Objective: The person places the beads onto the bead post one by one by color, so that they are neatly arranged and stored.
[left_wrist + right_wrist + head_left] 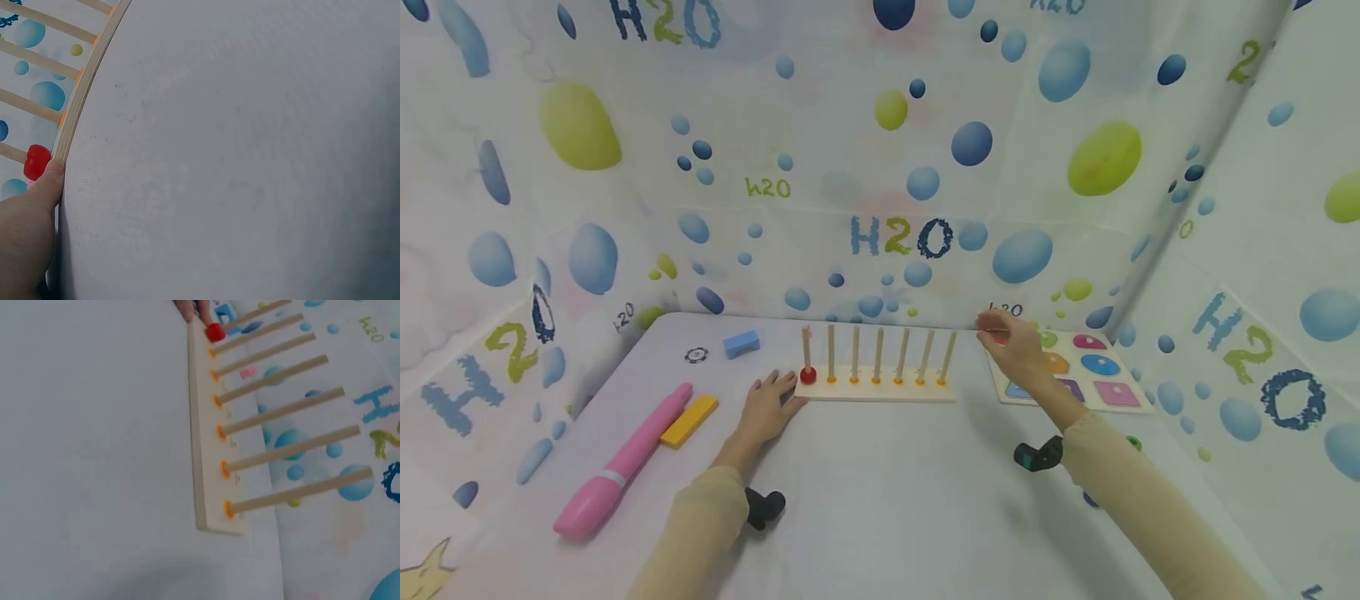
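Note:
A wooden peg rack [880, 392] with a row of upright pegs stands on the white table. One red bead [808, 376] sits at the foot of its leftmost peg. My left hand [767, 408] rests at the rack's left end, and its thumb [50, 181] touches the base edge near that bead. Raised at the right of the rack, my right hand [1017, 346] has curled fingers that pinch a small red bead, mostly covered by them. The right wrist view shows the rack [209, 456] some way off, without the right hand.
Behind my right hand lies a board of coloured shapes [1118, 393]. A green piece [1134, 442] lies partly behind the right sleeve. On the left are a pink pen-shaped object [640, 446], a yellow block [689, 421] and a blue block [742, 344]. A patterned curtain [850, 167] surrounds the table.

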{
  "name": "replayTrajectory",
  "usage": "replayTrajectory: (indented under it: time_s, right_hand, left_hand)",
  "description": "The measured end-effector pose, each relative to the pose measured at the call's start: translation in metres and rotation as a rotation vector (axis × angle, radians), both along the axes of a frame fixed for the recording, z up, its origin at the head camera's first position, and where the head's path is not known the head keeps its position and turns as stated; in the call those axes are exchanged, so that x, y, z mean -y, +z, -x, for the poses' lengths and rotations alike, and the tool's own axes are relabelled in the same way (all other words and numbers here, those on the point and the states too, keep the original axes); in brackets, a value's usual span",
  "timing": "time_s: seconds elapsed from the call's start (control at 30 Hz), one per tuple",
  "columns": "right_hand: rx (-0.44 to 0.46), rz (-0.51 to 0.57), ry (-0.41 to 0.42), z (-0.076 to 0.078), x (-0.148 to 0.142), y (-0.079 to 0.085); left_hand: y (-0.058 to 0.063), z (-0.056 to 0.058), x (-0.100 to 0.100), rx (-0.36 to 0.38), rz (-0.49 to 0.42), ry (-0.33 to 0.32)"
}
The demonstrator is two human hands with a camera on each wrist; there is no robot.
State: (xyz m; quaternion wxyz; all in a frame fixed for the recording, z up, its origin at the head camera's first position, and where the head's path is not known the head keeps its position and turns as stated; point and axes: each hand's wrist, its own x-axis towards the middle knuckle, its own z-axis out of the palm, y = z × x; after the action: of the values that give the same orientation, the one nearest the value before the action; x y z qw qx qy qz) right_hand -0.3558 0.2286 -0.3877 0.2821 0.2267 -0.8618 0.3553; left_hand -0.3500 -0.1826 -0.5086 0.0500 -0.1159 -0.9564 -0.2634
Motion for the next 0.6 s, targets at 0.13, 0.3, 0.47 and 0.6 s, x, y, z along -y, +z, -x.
replayTrajectory:
  time_s: [0.13, 0.3, 0.47, 0.6]
  right_hand:
    - [0.043, -0.031, -0.062, -0.013, -0.028, -0.005]
    - [0.083, -0.055, -0.13, -0.028, -0.06, -0.016]
    - [0.137, -0.067, -0.198, -0.047, -0.098, -0.034]
    - [0.182, -0.079, -0.25, -0.067, -0.125, -0.048]
  left_hand:
    - [0.0, 0.0, 0.0, 0.005, 0.003, 0.002]
    - [-0.001, 0.0, 0.001, 0.01, -0.004, 0.002]
    - [-0.002, 0.001, 0.001, 0.015, 0.001, 0.002]
    - [-0.001, 0.002, 0.0, 0.001, 0.0, -0.006]
